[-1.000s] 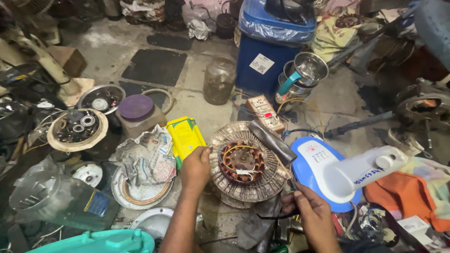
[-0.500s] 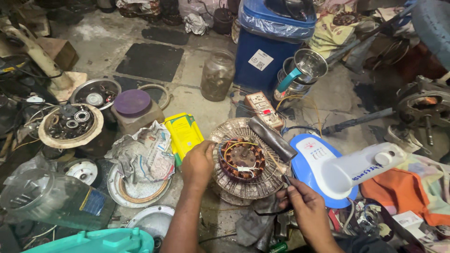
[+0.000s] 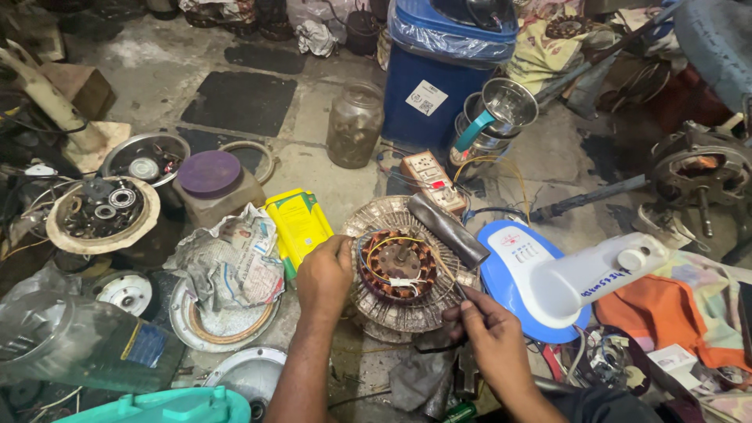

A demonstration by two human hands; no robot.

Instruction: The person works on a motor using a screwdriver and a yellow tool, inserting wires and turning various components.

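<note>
The motor stator (image 3: 397,270) shows dull copper windings inside a rough grey metal grille (image 3: 376,219). The fan base (image 3: 517,274) is glossy blue and white plastic. The yellow can (image 3: 298,223) looks shiny. Crumpled newspaper (image 3: 231,262) is matt, the jar (image 3: 354,125) dusty glass, the floor (image 3: 164,66) rough stained concrete

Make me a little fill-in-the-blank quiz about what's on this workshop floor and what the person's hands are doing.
1. The left hand grips the edge of the round copper-wound motor stator, and the right hand holds a thin ____ against it.
2. The flat can left of the stator is ____.
3. The lid on the square box is ____.

Missing words: tool; yellow; purple
</note>
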